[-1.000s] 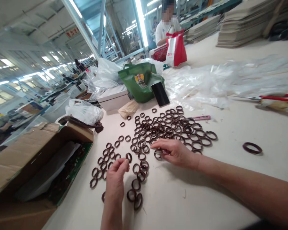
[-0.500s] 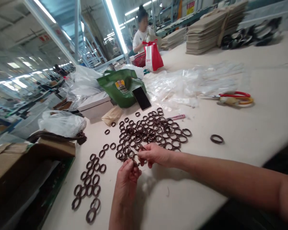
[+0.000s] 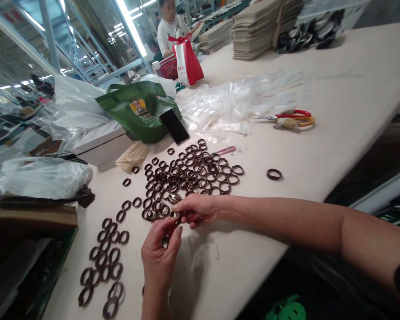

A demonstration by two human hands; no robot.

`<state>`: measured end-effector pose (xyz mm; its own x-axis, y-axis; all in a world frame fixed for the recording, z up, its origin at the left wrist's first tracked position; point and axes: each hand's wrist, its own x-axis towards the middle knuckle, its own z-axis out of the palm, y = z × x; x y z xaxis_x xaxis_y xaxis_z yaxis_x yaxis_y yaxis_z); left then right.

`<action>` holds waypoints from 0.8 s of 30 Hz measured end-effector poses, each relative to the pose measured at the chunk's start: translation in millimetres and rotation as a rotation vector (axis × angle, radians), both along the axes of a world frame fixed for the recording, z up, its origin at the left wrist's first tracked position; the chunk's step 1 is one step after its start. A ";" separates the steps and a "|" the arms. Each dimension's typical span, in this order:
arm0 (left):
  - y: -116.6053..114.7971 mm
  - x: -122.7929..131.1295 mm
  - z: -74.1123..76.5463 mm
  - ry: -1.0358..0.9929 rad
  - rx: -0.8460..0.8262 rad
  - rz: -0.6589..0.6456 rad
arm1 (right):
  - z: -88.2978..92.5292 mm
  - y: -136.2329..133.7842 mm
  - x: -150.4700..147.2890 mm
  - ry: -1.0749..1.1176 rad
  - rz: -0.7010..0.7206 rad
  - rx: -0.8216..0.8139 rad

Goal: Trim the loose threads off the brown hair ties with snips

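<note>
My left hand (image 3: 162,244) is closed around a dark brown ring (image 3: 176,216), pinched between the fingers at the lower middle. Against it, my right hand (image 3: 195,210) is closed on a small metal tool (image 3: 174,198) whose tip shows above the fingers; its shape is partly hidden. Behind both hands lies a spread of many brown rings (image 3: 213,169). More rings (image 3: 105,271) form a looser group to the left of my left wrist. One ring (image 3: 274,174) lies alone on the right.
Scissors (image 3: 295,120) lie at the right, beyond them clear plastic bags (image 3: 233,100). A phone (image 3: 174,127) leans on a green bag (image 3: 143,111). An open cardboard box (image 3: 36,218) stands left. Across the table (image 3: 336,89), a person (image 3: 170,29) is behind a red-and-white bag (image 3: 188,62).
The view has shifted, so the table things appear further left and higher. My left hand's thumb and fingers have spread somewhat around the ring, and a metal tip now shows at my right hand.
</note>
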<state>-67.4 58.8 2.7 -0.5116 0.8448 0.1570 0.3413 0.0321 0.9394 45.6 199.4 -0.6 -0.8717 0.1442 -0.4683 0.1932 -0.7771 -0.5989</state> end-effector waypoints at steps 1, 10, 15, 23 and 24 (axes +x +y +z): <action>-0.5 1.3 -1.3 -0.046 -0.007 0.023 | 0.0 -0.5 -0.2 0.006 0.004 0.021; 6.9 -14.2 -7.0 -0.634 -0.033 0.155 | -4.9 -3.9 -1.0 0.233 -0.156 0.427; 10.2 -12.6 -1.4 -0.855 -0.175 0.097 | -6.5 -4.4 -1.9 0.273 -0.114 0.524; 9.2 -14.9 -5.9 -0.839 -0.081 0.219 | -1.5 -4.3 4.5 0.071 -0.167 0.901; 9.0 -15.1 -6.3 -0.805 -0.072 0.244 | 1.7 -3.2 7.0 0.051 -0.166 1.017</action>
<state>-82.4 67.7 -3.7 -0.6135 0.6902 -0.3836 -0.4559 0.0870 0.8857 52.6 196.2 1.1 -0.8200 0.5720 -0.0211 0.0860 0.0866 -0.9925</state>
